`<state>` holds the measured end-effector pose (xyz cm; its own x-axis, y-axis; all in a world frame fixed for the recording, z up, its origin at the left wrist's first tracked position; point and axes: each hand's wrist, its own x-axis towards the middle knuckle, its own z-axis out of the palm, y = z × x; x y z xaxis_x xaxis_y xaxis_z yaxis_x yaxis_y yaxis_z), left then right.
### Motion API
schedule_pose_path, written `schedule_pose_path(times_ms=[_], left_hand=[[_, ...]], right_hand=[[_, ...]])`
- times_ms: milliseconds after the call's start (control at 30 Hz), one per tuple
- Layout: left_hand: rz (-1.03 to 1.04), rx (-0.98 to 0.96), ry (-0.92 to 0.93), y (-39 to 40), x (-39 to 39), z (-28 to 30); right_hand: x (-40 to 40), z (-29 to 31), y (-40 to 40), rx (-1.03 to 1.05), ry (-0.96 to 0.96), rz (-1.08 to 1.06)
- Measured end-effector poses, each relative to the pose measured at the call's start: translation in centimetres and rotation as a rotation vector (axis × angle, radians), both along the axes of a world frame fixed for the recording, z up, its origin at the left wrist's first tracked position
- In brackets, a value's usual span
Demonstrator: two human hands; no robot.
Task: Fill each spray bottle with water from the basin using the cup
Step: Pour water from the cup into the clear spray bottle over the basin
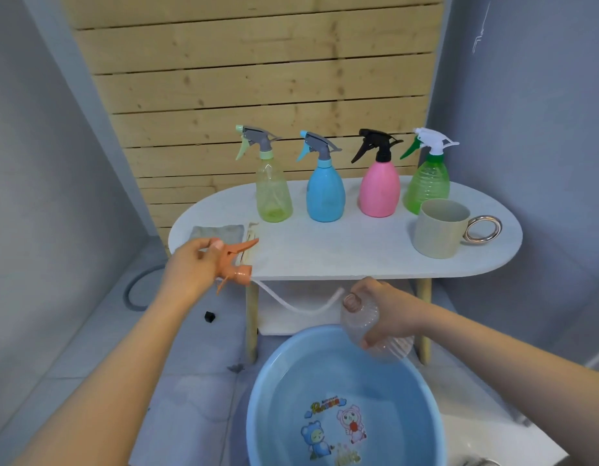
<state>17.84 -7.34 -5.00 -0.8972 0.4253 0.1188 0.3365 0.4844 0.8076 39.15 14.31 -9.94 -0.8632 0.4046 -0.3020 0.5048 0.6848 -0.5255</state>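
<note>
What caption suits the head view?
Left hand holds orange sprayer; right hand tilts clear bottle above basin.

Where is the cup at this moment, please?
The cup stands upright at the right end of the white table, just in front of the green spray bottle.

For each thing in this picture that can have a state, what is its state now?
Clear bottle: uncapped, tilted, gripped by right hand over the basin.
Orange spray head: unscrewed, held by left hand, its tube hanging free.
Four spray bottles on table: upright, heads on.
Cup: upright on table, untouched.
Basin: holds water.
Cloth: lying flat.
</note>
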Motion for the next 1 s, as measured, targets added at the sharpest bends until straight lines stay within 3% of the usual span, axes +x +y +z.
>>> schedule_pose_path(times_ms=[167,500,834,1000], left_hand=[[0.091,0.135,-0.134,-0.6,-1.0,0.0],[-0.008,0.242,-0.417,6.4,1.0,-3.4],[0.087,0.203,-0.494,10.9,0.0,-5.1],[0.010,0.051,-0.347,11.9,0.7,-3.8]], right_hand=[[0.7,1.4,1.0,-0.091,0.079,-0.115],[-0.5,1.0,-0.5,-0.219,0.218,-0.262],[-1.3,1.4,0.1,-0.193,0.240,-0.270],[-1.3,1.3,0.8,-0.187,0.272,-0.262]])
